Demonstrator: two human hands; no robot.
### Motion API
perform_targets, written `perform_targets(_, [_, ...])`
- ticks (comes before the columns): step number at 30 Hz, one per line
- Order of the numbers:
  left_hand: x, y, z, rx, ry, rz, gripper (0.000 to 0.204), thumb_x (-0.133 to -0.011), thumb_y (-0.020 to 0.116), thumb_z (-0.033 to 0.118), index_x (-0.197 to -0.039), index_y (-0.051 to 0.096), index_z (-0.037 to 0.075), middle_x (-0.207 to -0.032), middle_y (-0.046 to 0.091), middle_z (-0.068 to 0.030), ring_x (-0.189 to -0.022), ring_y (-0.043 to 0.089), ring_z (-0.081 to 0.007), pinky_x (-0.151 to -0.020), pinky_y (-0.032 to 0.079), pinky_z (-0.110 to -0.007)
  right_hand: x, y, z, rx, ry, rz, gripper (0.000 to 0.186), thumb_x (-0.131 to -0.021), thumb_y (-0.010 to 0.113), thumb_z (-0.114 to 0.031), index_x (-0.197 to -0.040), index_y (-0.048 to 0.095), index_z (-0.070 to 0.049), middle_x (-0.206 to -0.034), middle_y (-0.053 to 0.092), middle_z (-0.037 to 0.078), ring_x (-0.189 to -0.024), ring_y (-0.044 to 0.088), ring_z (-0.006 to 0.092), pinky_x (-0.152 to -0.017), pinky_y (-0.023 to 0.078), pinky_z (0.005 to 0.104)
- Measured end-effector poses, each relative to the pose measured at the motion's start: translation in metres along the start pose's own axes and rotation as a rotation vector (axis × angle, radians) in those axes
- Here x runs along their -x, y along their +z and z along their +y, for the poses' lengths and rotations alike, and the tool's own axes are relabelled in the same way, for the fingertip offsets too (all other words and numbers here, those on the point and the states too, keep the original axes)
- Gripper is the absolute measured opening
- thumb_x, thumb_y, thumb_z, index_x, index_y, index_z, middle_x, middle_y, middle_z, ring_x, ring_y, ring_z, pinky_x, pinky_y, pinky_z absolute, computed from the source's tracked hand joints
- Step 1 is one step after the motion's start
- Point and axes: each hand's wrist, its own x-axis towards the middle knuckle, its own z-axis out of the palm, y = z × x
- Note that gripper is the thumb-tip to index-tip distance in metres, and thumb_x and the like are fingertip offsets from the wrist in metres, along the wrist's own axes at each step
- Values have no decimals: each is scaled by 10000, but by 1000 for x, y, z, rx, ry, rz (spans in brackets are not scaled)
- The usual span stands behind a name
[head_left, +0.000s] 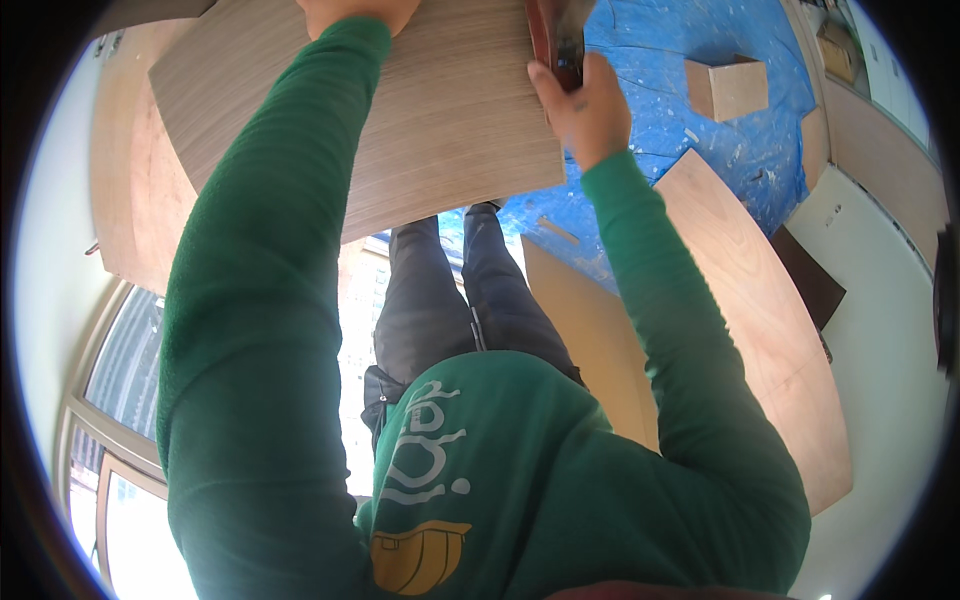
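Note:
A wood-grain panel [460, 110] in grey-brown lies in front of me, its near edge above my legs. My right hand [595, 115] is closed round a dark red and black hand tool [545, 40], whose exact kind I cannot make out. The tool sits along the right edge of the panel, and its far end runs out of the picture. My left hand [358, 12] is at the panel's far side, cut off by the top of the picture. Its fingers are hidden, so its grip does not show.
Blue sheeting [720, 150] covers the floor at right, with a small cardboard box [728, 88] on it. A pale plywood sheet [750, 320] stands right of my arm. Another wooden board [140, 180] is at the left, above a window [125, 335]. A tan board [590, 330] is beside my legs.

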Motion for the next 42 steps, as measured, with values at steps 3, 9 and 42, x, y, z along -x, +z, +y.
perform_targets(3, [-3, 8, 7, 11, 28, -16, 983, -973, 494, 673, -1650, 233, 9, -1731, 203, -185, -1619, 95, -341, -1317, 36, -509, 62, -2, 21, 31, 68, -9, 552, -878, 785, -502, -1000, 554, -16, -976, 622, 197, -841, 654, 444, -699, 548, 517])
perform_targets(9, [0, -1, 6, 3, 2, -10, 980, -975, 489, 670, -1651, 227, 10, -1731, 203, -184, -1618, 101, -344, -1319, 47, -504, 209, -31, 80, -218, 282, -175, 448, -873, 813, -337, -1051, 574, -2, -929, 644, 188, -797, 650, 364, -696, 538, 465])
perform_targets(42, [-3, 12, -4, 58, 42, 102, 1017, -928, 556, 665, -1624, 284, -24, -1698, 270, -226, -1604, 133, -397, -1295, 60, -575, -229, -14, -78, -135, -192, 14, 480, -928, 729, -398, -1134, 711, 35, -1057, 738, 285, -1013, 712, 445, -898, 556, 503])
